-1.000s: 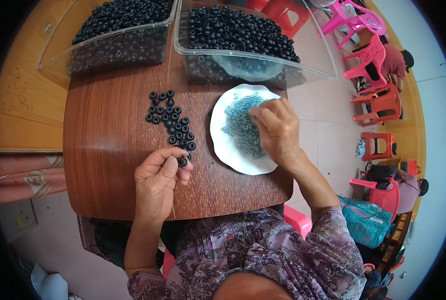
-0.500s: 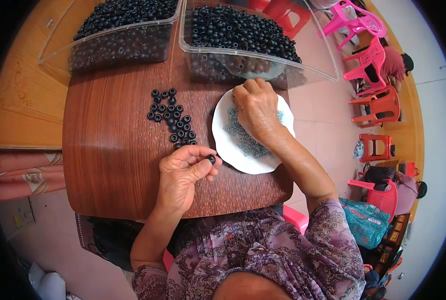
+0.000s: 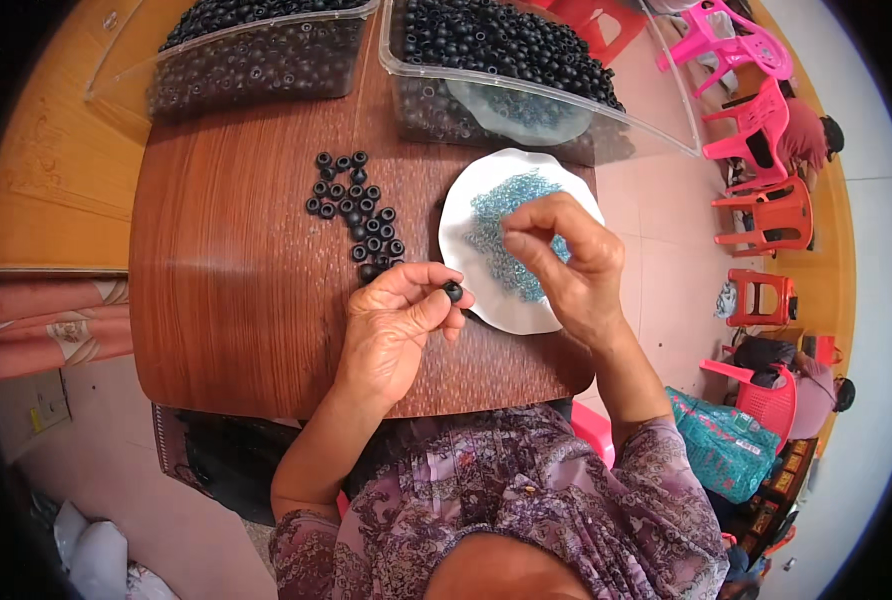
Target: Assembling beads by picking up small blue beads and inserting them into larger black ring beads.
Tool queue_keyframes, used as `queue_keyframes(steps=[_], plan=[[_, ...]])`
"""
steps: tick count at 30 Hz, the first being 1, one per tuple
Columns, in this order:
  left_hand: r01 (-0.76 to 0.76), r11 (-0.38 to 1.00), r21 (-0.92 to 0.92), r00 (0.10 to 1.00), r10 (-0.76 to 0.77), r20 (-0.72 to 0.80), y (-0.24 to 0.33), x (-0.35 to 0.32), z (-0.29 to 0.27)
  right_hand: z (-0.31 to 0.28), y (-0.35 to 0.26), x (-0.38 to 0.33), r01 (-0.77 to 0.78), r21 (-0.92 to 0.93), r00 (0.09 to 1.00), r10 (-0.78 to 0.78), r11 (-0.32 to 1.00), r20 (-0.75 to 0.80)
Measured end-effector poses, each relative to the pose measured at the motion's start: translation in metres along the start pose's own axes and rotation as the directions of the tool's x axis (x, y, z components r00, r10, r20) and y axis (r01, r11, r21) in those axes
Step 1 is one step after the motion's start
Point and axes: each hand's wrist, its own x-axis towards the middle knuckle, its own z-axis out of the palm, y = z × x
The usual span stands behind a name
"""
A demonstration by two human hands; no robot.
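Note:
Between the thumb and fingers of my left hand (image 3: pixel 386 335) is a small black bead-like piece (image 3: pixel 453 291), round, with its hollow end turned up. My right hand (image 3: pixel 581 265) hovers above a white wavy-edged plate (image 3: pixel 454 225), thumb and fingertips pinched together. Whatever that pinch holds, if anything, is too small to see. A heap of tiny, clear bluish pieces (image 3: pixel 516 195) lies on the plate, partly covered by my right hand. Just beyond my left hand, several more black bead-like pieces (image 3: pixel 387 214) are grouped on the brown wooden table (image 3: pixel 236 300).
Two clear plastic bins full of black pieces, a left bin (image 3: pixel 256 85) and a right bin (image 3: pixel 441 118), stand along the table's far side. Pink and red chairs (image 3: pixel 761 130) line the right, with other people seated there. A teal bag (image 3: pixel 726 445) sits on the lower right.
My right hand has lifted from the plate's far left part and come back toward me, fingers pinched. My left hand still holds the black piece. The whole view has shifted slightly.

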Motion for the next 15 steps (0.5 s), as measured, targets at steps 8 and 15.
queue_keyframes(steps=[8, 15], plan=[[-0.106, 0.991, 0.082, 0.994, 0.109, -0.030, -0.007, -0.001, 0.005, 0.009, -0.004, -0.028, -0.222, 0.354, 0.971, 0.174, 0.908, 0.161], [-0.229, 0.947, 0.226, 0.971, 0.237, -0.008, -0.009, -0.004, 0.008, 0.020, 0.002, -0.031, -0.053, 0.331, 0.995, 0.023, 0.942, 0.095]])
